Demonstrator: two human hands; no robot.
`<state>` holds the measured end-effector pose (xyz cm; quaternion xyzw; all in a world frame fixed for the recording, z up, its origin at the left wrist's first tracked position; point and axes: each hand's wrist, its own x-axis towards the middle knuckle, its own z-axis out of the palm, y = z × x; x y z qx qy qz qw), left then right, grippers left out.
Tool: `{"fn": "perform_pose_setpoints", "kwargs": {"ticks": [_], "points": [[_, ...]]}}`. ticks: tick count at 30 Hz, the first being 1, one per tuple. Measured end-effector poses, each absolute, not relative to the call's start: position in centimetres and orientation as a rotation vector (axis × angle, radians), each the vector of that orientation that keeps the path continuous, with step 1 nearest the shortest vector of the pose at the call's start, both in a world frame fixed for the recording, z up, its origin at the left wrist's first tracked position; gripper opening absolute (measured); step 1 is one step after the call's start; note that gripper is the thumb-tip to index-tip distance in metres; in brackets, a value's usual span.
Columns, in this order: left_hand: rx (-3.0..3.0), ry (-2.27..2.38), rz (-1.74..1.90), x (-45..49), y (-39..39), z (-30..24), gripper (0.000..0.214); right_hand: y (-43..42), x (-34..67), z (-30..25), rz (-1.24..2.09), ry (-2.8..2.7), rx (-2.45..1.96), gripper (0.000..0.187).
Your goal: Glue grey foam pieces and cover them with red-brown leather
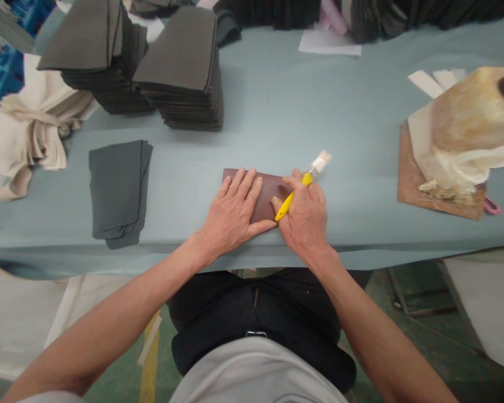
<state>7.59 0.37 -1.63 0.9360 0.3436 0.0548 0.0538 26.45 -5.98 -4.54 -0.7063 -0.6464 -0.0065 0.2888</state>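
A dark brown, leather-like piece [269, 193] lies flat near the table's front edge. My left hand [234, 210] rests spread over its left part, fingers stretched out and thumb pointing right. At the piece's right side, my right hand [306, 210] holds a yellow-handled paintbrush [294, 197], its pale bristles pointing up and to the right, away from the piece. The fingers of that hand are curled, and some touch the piece. What lies under both palms is hidden.
Left of my hands is a small pile of dark grey pieces [116, 190]; behind it stand tall stacks of them [180, 53]. A glue-crusted container [457, 123] lies tilted on a brown board [411, 179] at right. Beige cloth [37, 123] hangs at the left edge.
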Motion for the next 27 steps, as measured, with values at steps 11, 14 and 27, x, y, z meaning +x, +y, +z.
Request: {"fn": "perform_pose_setpoints", "kwargs": {"ticks": [11, 14, 27], "points": [[2.802, 1.095, 0.221, 7.3, -0.7, -1.7, 0.088, -6.1, 26.7, -4.5, -0.014, -1.747, -1.863, 0.040], [2.803, 1.124, 0.230, 7.3, -0.8, -1.7, 0.088, -6.2, 26.7, -4.6, -0.056, -1.750, -1.842, 0.041], [2.819, 1.144, 0.194, 7.3, -1.0, -1.9, 0.075, -6.7, 25.7, -5.1, -0.154, -1.722, -1.801, 0.044]]}}
